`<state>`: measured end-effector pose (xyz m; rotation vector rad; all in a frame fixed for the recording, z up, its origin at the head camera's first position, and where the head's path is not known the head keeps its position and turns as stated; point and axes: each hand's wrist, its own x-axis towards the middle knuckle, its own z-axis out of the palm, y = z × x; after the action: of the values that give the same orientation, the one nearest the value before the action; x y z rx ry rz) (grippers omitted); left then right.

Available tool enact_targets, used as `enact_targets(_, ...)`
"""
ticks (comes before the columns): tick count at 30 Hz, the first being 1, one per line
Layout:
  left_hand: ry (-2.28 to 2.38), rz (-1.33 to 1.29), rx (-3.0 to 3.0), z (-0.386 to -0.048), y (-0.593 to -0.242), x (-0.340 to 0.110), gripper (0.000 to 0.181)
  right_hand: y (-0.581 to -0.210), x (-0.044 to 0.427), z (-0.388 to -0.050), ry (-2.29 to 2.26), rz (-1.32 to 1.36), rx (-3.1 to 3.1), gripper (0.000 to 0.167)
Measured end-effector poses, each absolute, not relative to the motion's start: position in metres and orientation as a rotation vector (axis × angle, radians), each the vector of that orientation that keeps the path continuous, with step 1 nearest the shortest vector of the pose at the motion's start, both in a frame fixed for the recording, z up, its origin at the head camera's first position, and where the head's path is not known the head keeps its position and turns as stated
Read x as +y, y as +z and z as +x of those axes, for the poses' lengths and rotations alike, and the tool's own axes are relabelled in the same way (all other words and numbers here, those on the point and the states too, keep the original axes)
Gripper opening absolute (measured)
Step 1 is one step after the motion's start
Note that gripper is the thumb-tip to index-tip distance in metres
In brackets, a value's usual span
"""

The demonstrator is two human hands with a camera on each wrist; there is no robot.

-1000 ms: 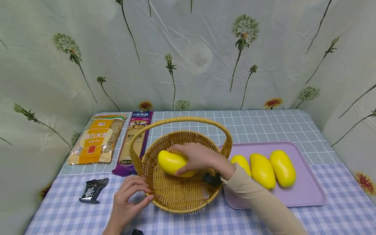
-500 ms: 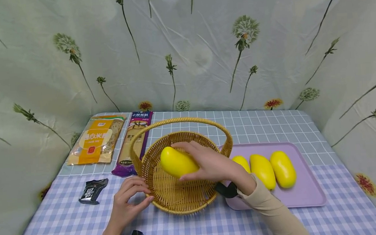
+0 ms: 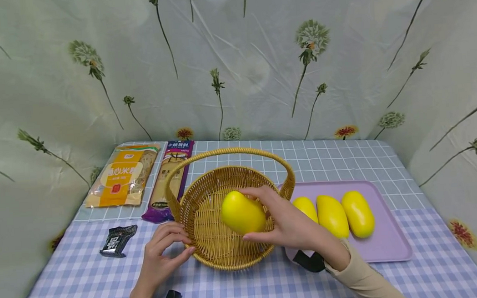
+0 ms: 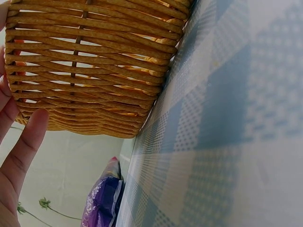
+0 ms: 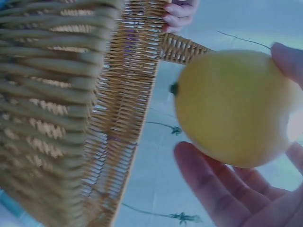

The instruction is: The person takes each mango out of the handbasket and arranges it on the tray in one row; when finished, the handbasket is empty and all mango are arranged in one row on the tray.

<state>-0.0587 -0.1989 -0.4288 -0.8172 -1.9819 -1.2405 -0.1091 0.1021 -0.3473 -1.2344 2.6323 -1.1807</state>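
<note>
A yellow mango (image 3: 241,212) is gripped by my right hand (image 3: 284,219), thumb on one side and fingers on the other. In the right wrist view the mango (image 5: 232,109) hangs above the rim level of the wicker basket (image 5: 52,94). The basket (image 3: 224,254) stands upright in the middle of the table, with its handle (image 3: 230,151) arching over it. My left hand (image 3: 162,249) holds the basket's left rim. The left wrist view has its thumb against the outer weave and other fingers at the rim, partly cut off by the frame.
Right of the basket, a purple tray (image 3: 391,240) bears three mangoes (image 3: 333,216). Behind and left lie a purple pasta packet (image 3: 171,185) and an orange food bag (image 3: 123,176). A small black packet (image 3: 118,241) sits at left on the checked cloth (image 3: 78,277).
My right hand has raised the mango from inside the basket and moved right and toward me, turning it end-on. The left hand stays at the rim.
</note>
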Motion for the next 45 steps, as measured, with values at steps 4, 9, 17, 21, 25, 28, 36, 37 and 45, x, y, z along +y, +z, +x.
enact_targets(4,-1.242,-0.814,-1.985,-0.059,-0.429,-0.199,0.023,-0.354,0.114,-0.104,-1.321,-1.246,2.644,0.083)
enact_targets(9,-1.242,-0.808,-1.987,-0.059,-0.429,-0.199,0.022,-0.360,0.133,-0.095,-1.499,-1.152,2.666,0.087)
enact_targets(17,-1.237,-0.801,-1.987,-0.058,-0.431,-0.201,0.022,-0.372,0.162,-0.089,-1.812,-0.938,2.667,0.088)
enact_targets(21,-1.248,-0.805,-1.975,-0.060,-0.438,-0.204,0.020,-0.376,0.173,-0.086,-1.978,-0.894,2.644,0.086)
enact_targets(25,-1.255,-0.817,-1.968,-0.062,-0.445,-0.205,0.018,-0.381,0.192,-0.085,-2.156,-0.841,2.615,0.082)
enact_targets(28,-1.253,-0.827,-1.958,-0.063,-0.445,-0.204,0.019,-0.384,0.209,-0.085,-2.137,-0.647,2.756,0.081)
enact_targets(36,-1.243,-0.819,-1.967,-0.059,-0.433,-0.200,0.022,-0.393,0.256,-0.089,-1.812,-0.043,3.108,0.080)
enact_targets(37,-1.244,-0.817,-1.968,-0.059,-0.432,-0.200,0.023,-0.399,0.265,-0.092,-1.779,-0.008,3.145,0.080)
enact_targets(45,-1.251,-0.823,-1.964,-0.059,-0.430,-0.199,0.023,-0.468,0.352,-0.124,-1.598,0.218,3.311,0.082)
